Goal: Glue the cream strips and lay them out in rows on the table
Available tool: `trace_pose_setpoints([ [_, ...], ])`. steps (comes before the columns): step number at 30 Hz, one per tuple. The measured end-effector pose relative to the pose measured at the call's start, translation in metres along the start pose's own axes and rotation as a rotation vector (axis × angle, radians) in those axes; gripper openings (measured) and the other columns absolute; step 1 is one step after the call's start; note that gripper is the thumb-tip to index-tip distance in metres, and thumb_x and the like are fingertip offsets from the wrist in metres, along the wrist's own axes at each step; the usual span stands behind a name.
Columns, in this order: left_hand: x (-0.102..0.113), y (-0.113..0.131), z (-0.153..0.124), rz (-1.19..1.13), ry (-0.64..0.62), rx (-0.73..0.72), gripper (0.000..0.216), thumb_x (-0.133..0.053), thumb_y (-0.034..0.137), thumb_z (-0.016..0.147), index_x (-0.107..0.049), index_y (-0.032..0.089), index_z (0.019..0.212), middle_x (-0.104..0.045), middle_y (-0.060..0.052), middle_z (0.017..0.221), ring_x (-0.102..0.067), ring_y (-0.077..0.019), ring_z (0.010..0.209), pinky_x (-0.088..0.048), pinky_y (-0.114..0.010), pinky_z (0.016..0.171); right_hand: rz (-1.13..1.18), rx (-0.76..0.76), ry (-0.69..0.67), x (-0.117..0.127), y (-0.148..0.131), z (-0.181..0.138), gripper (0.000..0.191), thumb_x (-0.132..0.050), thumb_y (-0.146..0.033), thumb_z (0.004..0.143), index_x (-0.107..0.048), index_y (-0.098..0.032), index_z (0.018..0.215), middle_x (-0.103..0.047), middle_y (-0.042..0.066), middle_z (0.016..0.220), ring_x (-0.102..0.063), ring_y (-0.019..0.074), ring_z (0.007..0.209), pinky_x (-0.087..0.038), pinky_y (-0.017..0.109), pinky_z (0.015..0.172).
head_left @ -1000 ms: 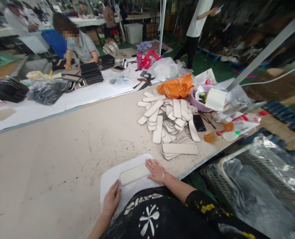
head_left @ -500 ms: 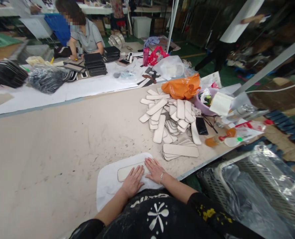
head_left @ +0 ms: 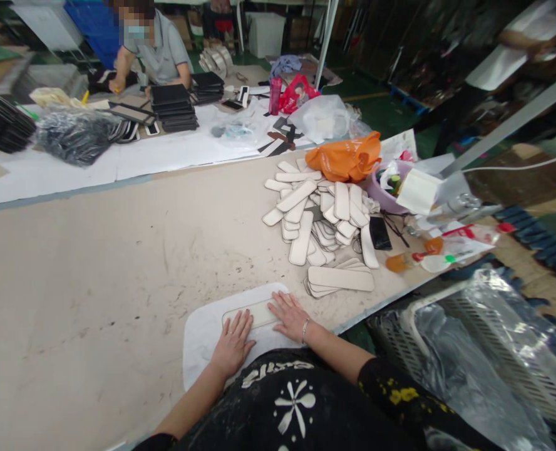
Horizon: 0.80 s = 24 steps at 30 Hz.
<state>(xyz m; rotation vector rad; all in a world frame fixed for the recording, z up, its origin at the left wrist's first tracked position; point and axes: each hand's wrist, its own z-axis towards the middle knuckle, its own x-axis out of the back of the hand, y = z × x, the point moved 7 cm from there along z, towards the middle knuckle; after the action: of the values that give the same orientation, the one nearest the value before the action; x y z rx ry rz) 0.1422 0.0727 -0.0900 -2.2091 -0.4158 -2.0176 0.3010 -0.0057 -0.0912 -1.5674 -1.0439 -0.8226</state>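
Observation:
A long off-white padded strip (head_left: 260, 314) with rounded ends and a dark edge lies on a white sheet (head_left: 200, 335) with rounded corners, close to my body. My left hand (head_left: 233, 341) rests flat on the strip's left end, fingers spread. On its right end lies my right hand (head_left: 290, 315), palm down with the fingers apart; a bracelet circles that wrist. Just beyond my right hand is a fanned stack of similar strips (head_left: 340, 278). Further back spreads a loose heap of the same strips (head_left: 301, 238).
An orange bag (head_left: 344, 160), a purple basin (head_left: 382, 199) and a black phone (head_left: 380, 233) sit around the heap. Bottles lie at the table's right edge, above a plastic crate (head_left: 412, 326). Across the table a masked co-worker (head_left: 163, 53) handles pieces beside black stacks (head_left: 173, 108).
My left hand has slid left along the strip to its left end. My right hand has shifted slightly, staying on the right end. In the background, a person in white has moved right.

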Motion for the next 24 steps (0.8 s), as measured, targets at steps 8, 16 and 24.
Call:
trace_pose_setpoints([
  [8,-0.003,-0.002,-0.001,-0.009,-0.005,0.002,0.064,-0.033,0.048,0.091,-0.021,0.016,0.145,-0.030,-0.010,0.150,-0.027,-0.0318,0.137,-0.028,-0.053,0.106,0.026,0.015,-0.028,0.005,-0.021,0.007,0.065,-0.050,-0.052,0.088,-0.029,-0.024,0.144,-0.016,0.006,0.154,-0.007,0.0263,0.141,-0.008,0.050,0.113],
  [16,-0.001,-0.007,-0.001,-0.142,-0.074,0.050,0.063,-0.039,0.046,0.089,-0.027,0.018,0.143,-0.029,-0.011,0.150,-0.025,-0.0318,0.139,-0.025,-0.055,0.109,0.084,-0.229,0.012,0.026,-0.003,0.019,0.065,-0.058,-0.041,0.085,-0.034,-0.018,0.141,-0.044,0.015,0.137,-0.034,0.0293,0.127,-0.012,0.050,0.111],
  [24,0.040,-0.048,-0.015,-0.977,0.283,0.554,0.044,-0.054,0.049,0.080,-0.064,0.019,0.110,-0.062,-0.012,0.122,-0.054,-0.0252,0.117,-0.039,-0.040,0.104,0.375,-0.297,-0.104,0.034,-0.008,0.043,0.030,-0.071,-0.041,0.073,-0.065,-0.015,0.087,-0.062,0.006,0.089,-0.056,0.0217,0.089,-0.043,0.039,0.085],
])
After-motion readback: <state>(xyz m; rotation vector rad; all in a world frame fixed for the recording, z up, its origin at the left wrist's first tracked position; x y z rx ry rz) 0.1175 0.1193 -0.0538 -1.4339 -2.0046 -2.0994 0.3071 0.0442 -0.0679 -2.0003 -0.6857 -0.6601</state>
